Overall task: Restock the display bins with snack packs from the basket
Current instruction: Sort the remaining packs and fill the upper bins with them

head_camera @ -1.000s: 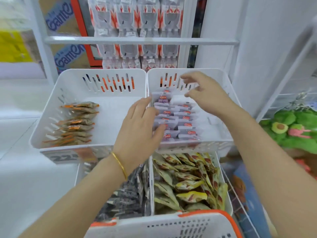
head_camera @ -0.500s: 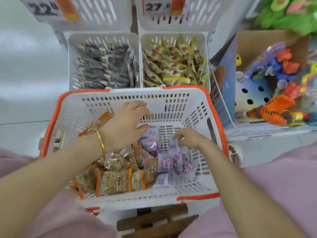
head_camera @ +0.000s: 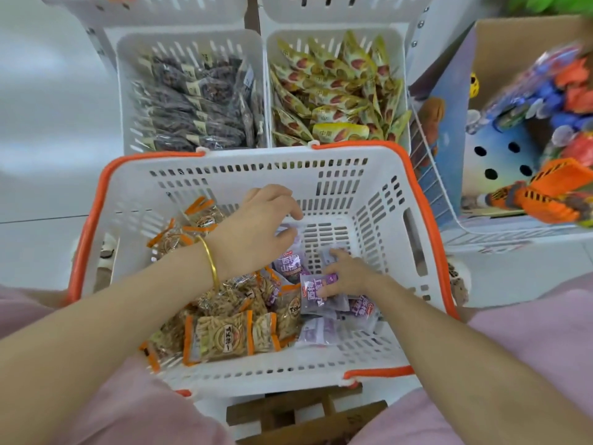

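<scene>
Since half a second ago the right hand [head_camera: 348, 277] has drawn back a little toward the near side of the basket [head_camera: 256, 168]. It now has a purple pack [head_camera: 317, 285] pinched between thumb and fingers. The left hand [head_camera: 260, 232] has reached further across the middle, and its fingers curl down over a pale wrapper near the far wall. Whether they grip that wrapper cannot be told.

The other purple packs [head_camera: 362, 308] lie loose by the basket's near right corner, and the orange packs [head_camera: 224, 338] fill its left side. The step looks like gathering a handful of the purple sort. Done well, each hand would stack several packs flat together and stay off the orange heap so the sorts do not mix. It would then lift straight over the rim before going to the display bins [head_camera: 189, 43] beyond the basket's far edge.
</scene>
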